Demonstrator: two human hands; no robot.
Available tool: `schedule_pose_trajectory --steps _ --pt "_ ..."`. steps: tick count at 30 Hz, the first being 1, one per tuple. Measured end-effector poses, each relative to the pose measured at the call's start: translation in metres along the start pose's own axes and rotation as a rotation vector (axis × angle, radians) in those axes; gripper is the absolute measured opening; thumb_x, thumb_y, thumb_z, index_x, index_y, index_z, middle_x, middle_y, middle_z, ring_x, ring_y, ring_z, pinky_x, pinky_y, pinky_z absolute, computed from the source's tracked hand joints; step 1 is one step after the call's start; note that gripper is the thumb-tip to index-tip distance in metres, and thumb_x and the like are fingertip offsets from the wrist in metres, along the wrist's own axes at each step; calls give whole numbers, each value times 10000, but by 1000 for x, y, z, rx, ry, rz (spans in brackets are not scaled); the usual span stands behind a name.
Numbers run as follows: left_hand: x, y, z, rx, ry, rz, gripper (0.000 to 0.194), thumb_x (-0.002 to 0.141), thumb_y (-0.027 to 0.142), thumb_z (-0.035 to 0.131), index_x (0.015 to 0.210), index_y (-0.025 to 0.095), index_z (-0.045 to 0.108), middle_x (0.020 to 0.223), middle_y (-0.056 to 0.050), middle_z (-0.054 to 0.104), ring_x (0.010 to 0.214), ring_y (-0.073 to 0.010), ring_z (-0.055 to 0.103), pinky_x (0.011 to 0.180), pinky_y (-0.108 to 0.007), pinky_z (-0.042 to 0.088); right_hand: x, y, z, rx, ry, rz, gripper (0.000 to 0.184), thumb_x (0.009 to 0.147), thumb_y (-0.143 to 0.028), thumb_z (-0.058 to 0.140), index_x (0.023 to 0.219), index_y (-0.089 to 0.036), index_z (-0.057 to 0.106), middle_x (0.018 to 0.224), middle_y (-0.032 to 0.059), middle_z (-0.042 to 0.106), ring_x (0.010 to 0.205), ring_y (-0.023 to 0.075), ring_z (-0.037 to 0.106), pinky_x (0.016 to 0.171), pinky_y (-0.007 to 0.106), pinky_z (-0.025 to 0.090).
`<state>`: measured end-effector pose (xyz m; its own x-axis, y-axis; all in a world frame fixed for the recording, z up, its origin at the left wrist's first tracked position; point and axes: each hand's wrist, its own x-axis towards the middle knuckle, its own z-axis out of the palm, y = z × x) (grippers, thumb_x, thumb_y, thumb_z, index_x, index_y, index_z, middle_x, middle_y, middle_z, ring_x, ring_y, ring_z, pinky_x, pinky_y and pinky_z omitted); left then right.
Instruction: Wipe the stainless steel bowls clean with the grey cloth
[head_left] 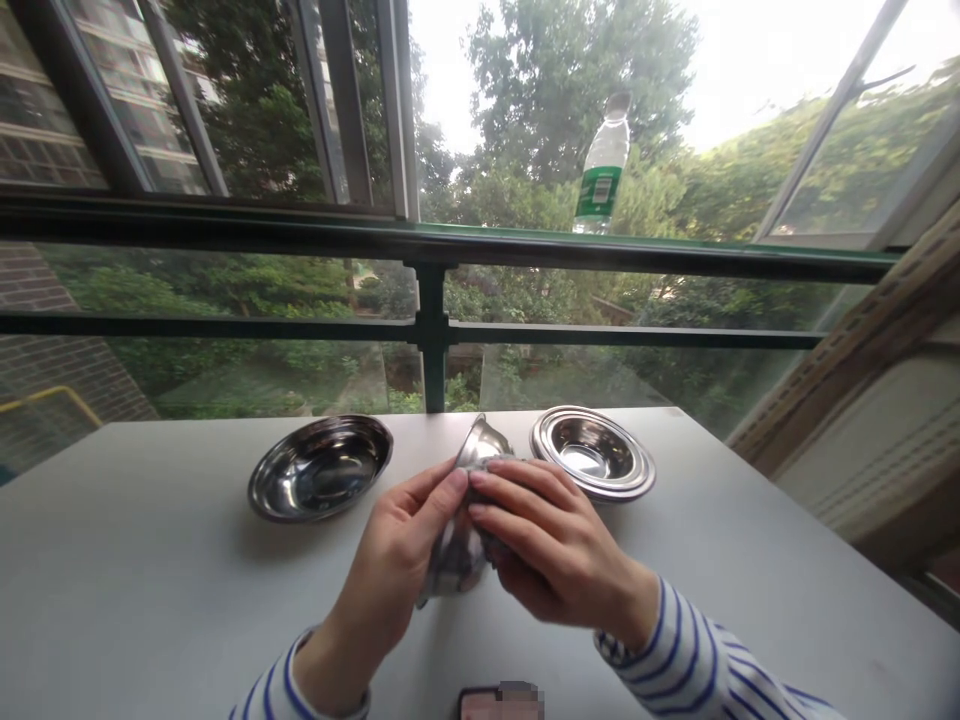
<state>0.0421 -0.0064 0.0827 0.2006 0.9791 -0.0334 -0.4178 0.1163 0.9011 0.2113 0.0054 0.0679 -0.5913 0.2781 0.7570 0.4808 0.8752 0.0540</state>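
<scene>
A shiny metal bowl (pixel 450 560) is held up on edge above the white table, its rim turned sideways. My left hand (pixel 397 560) grips its left side, thumb on top. My right hand (pixel 555 540) is closed over the bowl's right side, fingers bent, with a crumpled grey cloth (pixel 511 468) showing under the fingertips. Most of the cloth is hidden by the hand. Behind the hands, an oval metal bowl (pixel 322 468) lies to the left, and a stack of wide-rimmed metal bowls (pixel 641 478) sits to the right.
The white table (pixel 165 570) meets a green railing (pixel 300 238) and glass at the back. On the railing ledge stands a plastic bottle with a green label (pixel 600 185). A phone (pixel 487 703) lies at the near edge, partly cut off.
</scene>
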Motion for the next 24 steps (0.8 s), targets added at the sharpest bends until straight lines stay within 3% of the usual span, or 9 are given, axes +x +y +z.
schedule_pose_trajectory --steps 5,10,13,16,21,24 --pt "1 -4 -1 46 1 10 297 746 318 652 1006 182 693 692 -17 668 565 -101 578 552 -204 484 -1 6 -2 58 105 241 398 824 -126 465 1216 -187 478 1262 119 539 1193 244 462 950 453 432" --pt "0 -3 -3 73 -53 30 254 761 301 637 981 197 709 743 -26 685 618 -112 596 579 -204 485 1 -1 -2 63 47 47 400 780 -132 528 1177 -175 508 1223 95 579 1199 259 450 966 453 410" --pt "-3 -1 1 62 -16 36 235 735 286 660 929 169 723 667 -23 668 581 -106 579 581 -208 489 0 4 -1 108 127 203 368 807 -111 484 1166 -185 510 1219 103 573 1174 239 474 949 442 430" --pt "-5 1 6 65 75 31 249 722 301 664 910 147 720 611 -22 648 532 -108 553 474 -194 459 -1 5 1 121 170 324 365 825 -104 457 1175 -193 504 1222 108 563 1161 234 484 943 445 436" --pt "-1 -3 0 114 133 92 279 707 331 681 909 140 706 620 -17 646 541 -110 567 500 -200 476 0 -7 3 95 43 66 408 780 -123 528 1186 -162 506 1227 104 571 1210 261 433 979 460 394" --pt "1 -4 -3 168 88 98 289 699 362 681 866 129 710 589 -19 636 501 -116 556 484 -224 480 -1 0 3 126 79 121 389 794 -111 508 1181 -158 509 1238 113 558 1202 249 444 978 443 400"
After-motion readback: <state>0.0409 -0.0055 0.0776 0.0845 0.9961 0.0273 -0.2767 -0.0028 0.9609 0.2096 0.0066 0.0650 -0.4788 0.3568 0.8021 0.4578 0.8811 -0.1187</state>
